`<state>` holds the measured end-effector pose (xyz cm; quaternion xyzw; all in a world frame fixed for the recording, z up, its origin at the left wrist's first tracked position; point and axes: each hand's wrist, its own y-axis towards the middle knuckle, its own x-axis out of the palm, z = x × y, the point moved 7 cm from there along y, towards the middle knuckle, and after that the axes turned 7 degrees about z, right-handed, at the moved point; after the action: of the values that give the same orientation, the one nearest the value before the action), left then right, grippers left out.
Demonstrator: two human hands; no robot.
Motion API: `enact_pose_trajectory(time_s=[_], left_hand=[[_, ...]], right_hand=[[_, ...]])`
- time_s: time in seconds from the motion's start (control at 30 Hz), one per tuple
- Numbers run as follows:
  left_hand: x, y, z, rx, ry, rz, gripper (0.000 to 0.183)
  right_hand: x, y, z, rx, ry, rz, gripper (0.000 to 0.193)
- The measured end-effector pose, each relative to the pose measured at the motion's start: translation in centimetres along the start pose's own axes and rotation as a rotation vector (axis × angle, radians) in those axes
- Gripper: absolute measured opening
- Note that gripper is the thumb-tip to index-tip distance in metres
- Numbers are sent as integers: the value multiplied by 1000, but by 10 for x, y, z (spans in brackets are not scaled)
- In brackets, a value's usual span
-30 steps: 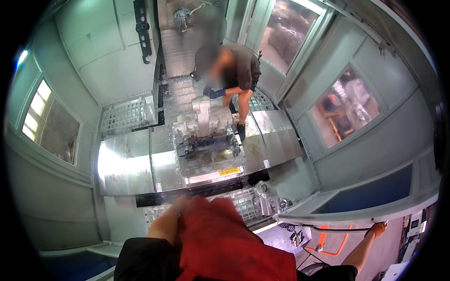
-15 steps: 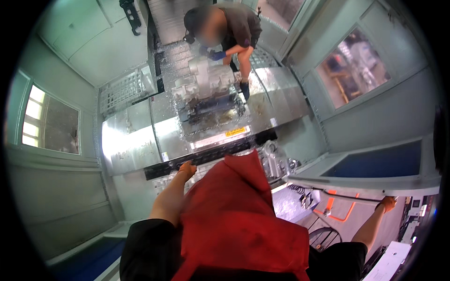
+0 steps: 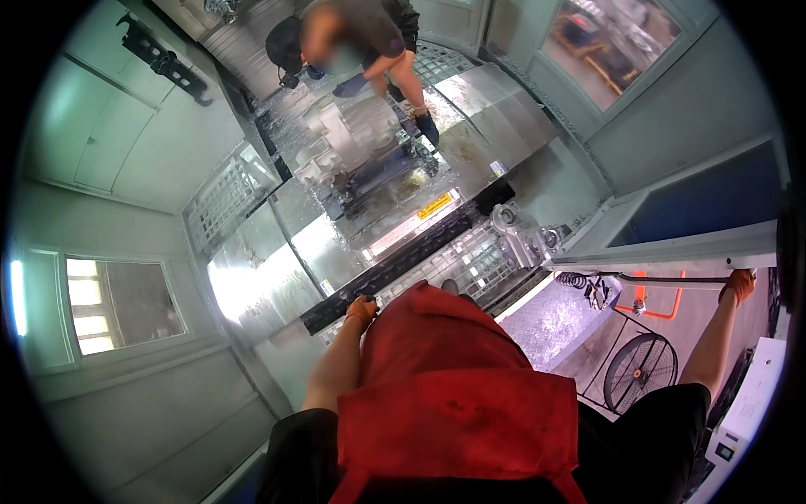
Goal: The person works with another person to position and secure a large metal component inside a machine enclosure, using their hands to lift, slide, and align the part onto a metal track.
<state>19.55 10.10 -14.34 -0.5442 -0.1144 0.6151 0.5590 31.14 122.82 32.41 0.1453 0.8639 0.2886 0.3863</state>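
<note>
My left hand [image 3: 363,311], in an orange glove, is curled closed just left of the red apron [image 3: 453,403] I wear. A small dark bit shows at its fingers, and I cannot make out what it is. Far out to the right, my right hand [image 3: 739,287], also gloved in orange, grips the end of the metal door edge [image 3: 672,254]. Beyond my left hand lies a black strip [image 3: 395,269] along the machine's sloping metal covers [image 3: 327,252]. Farther off, a large cast metal part [image 3: 353,134] sits on a fixture.
A person [image 3: 378,42] in dark clothes and blue gloves bends over the cast part. More castings [image 3: 520,231] lie to my right on a grating [image 3: 470,260]. Outside the door are a large fan [image 3: 641,372] and an orange frame [image 3: 663,307]. Metal chips cover the machine bed.
My view has turned and shifted, so the machine appears tilted and higher left. My left hand has come closer to the apron. My right hand stays on the door edge.
</note>
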Motion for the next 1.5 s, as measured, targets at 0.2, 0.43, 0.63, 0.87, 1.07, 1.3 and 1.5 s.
enact_pose_trajectory(time_s=[0.2,0.43,0.63,0.87,1.07,1.3,1.5], left_hand=[[69,53,4,185,111,-68,39],[86,92,-3,247,214,-33,35],[57,33,51,-56,-474,-26,34],[51,17,122,-48,-778,-124,35],[120,93,190,-54,-859,-145,37],[206,237,237,110,-858,-89,34],[187,334,203,182,-703,175,58]], right_hand=[[-46,73,-28,-440,-181,151,30],[-63,15,-26,-398,-210,-83,69],[-53,-317,116,392,-211,-619,66],[79,-689,-200,-544,-227,-1738,73],[267,-905,-409,-1120,-159,-1802,79],[380,-1135,-481,-1216,-3,-1579,64],[440,-1212,-496,-1210,330,-1372,40]])
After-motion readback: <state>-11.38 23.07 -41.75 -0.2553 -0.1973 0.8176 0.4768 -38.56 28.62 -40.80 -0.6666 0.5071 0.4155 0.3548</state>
